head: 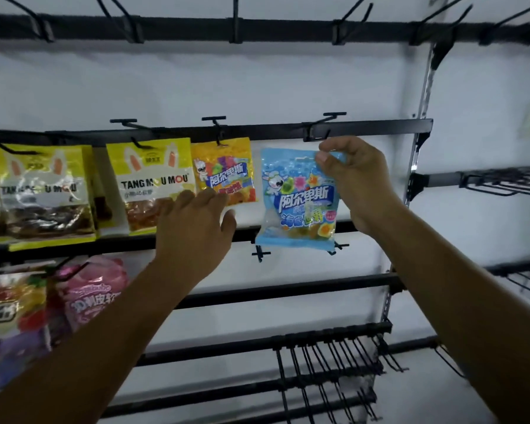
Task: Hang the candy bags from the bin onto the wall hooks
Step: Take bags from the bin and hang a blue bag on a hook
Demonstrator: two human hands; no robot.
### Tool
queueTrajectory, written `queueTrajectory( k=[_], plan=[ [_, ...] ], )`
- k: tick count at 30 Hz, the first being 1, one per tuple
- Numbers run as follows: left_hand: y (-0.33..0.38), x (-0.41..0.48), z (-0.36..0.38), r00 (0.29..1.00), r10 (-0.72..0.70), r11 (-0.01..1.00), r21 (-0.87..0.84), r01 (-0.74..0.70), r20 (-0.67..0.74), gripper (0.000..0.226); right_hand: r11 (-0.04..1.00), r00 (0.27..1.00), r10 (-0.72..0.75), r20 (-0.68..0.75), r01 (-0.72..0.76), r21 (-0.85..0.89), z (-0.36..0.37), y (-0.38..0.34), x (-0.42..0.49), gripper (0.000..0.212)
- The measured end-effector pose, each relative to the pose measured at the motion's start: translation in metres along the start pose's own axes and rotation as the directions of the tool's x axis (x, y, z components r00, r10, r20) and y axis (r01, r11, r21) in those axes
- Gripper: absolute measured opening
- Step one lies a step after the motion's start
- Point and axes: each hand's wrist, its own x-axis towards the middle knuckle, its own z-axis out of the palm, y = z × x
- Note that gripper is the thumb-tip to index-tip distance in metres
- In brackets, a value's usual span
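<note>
Blue candy bag (299, 198) below the hook (325, 122): your right hand (360, 185) pinches its top corner; left of it, your left hand (193, 237), fingers relaxed.

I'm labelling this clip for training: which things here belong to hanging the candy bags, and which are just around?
In the job: blue candy bag, pinched at its top by the right hand; empty hook above it; left hand, open, near the orange bag.
Just about: yellow bags, orange bag and pink bag, already hung; wire shelves at right; spare hooks low down.
</note>
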Motion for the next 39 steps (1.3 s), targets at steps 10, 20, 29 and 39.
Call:
queueTrajectory(
  k=[10, 20, 29, 39],
  plan=[
    [0.022, 0.019, 0.002, 0.999, 0.015, 1.0, 0.013, -0.015, -0.035, 0.024, 0.999, 0.995, -0.028, -0.094, 0.031, 0.033, -0.022, 0.007, 0.044, 0.018],
    [0.02, 0.022, 0.008, 0.997, 0.028, 1.0, 0.005, -0.028, -0.072, 0.027, 0.998, 0.992, 0.018, -0.124, -0.01, 0.062, -0.026, 0.023, 0.075, 0.015],
    [0.025, 0.026, 0.013, 0.999, 0.015, 1.0, 0.025, -0.014, -0.04, 0.027, 0.996, 0.992, -0.057, -0.11, 0.049, -0.074, -0.026, 0.04, 0.094, 0.016],
    [0.035, 0.031, 0.024, 0.999, 0.026, 0.999, 0.037, -0.025, -0.019, 0.026, 0.988, 0.992, 0.014, -0.121, -0.032, -0.149, -0.024, 0.069, 0.115, 0.012]
  ],
)
